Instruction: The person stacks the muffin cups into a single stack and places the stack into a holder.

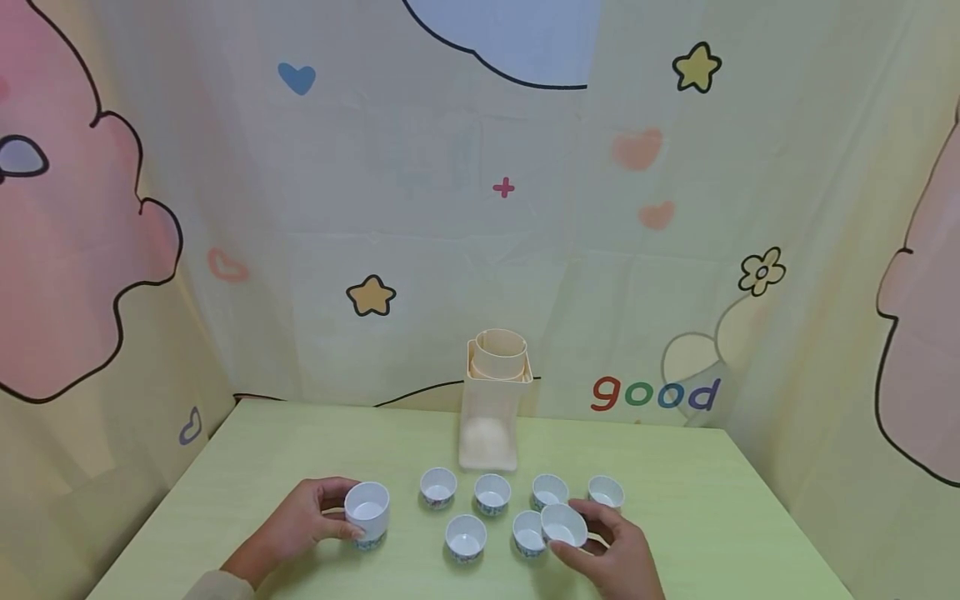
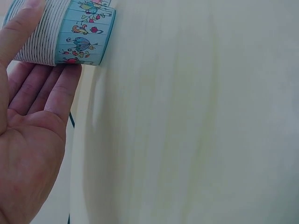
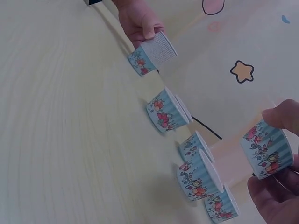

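At the left of the head view, my left hand (image 1: 303, 521) grips a stack of nested paper cups (image 1: 367, 510) between thumb and fingers. Many white rims and one light-blue floral wall show on that stack (image 2: 60, 32) in the left wrist view. My right hand (image 1: 622, 554) pinches a single paper cup (image 1: 564, 525) by its sides, its mouth facing up. In the right wrist view, this cup (image 3: 267, 149) is held off the table. It partly hides a standing paper cup (image 1: 528, 537) behind it. Several like cups, such as one paper cup (image 1: 466, 540), stand upright between the hands.
A cream plastic holder (image 1: 489, 417) with a round tube on top stands at the back middle of the pale table (image 1: 300, 433). Behind it hangs a printed cloth (image 1: 450, 233). The back row of cups includes a paper cup (image 1: 438, 489) nearest the stack.
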`<state>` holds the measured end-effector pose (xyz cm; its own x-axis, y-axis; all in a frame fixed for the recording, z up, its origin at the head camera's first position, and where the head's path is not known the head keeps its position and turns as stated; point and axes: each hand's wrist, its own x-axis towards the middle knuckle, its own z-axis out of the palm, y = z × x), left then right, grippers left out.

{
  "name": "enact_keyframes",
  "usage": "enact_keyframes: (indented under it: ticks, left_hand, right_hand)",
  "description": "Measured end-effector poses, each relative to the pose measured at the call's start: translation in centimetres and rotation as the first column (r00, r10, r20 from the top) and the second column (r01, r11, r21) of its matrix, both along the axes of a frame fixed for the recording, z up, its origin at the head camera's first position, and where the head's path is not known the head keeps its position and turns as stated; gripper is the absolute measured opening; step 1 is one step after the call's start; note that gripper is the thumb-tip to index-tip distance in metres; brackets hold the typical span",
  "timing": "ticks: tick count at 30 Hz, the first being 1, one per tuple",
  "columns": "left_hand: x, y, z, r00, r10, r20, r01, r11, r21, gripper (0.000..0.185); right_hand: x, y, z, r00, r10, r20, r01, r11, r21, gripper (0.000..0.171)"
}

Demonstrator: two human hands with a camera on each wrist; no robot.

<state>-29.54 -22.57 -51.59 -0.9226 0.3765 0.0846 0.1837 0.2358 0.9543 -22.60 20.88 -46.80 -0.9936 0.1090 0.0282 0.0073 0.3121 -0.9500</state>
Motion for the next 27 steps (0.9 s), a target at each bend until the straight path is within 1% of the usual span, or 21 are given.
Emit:
enact_keyframes:
  ticks: [6,16,22,27]
  left_hand:
    - [0.0,0.0,0.0,1.000,-0.001,-0.004,0.001,1.000,-0.001,0.070]
    - [0.0,0.0,0.0,1.000,0.003,-0.002,-0.003,1.000,0.001,0.070]
    - [0.0,0.0,-0.1,1.000,0.004,-0.001,-0.004,1.000,0.005,0.070]
    - [0.0,-0.1,-0.1,1.000,0.004,-0.003,-0.004,1.000,0.009,0.070]
  right_hand:
    - [0.1,-0.8,0.4,0.999,0.044,0.000,-0.044,0.998,-0.040,0.062]
    - [0.3,-2.1,0.5,0.991,0.114,-0.072,-0.123,0.983,-0.136,0.063]
    - [0.2,-3.0,0.4,0.990,0.123,-0.071,-0.133,0.975,-0.176,0.062]
    - [0.2,-3.9,0.4,0.987,0.120,-0.106,-0.141,0.967,-0.211,0.061]
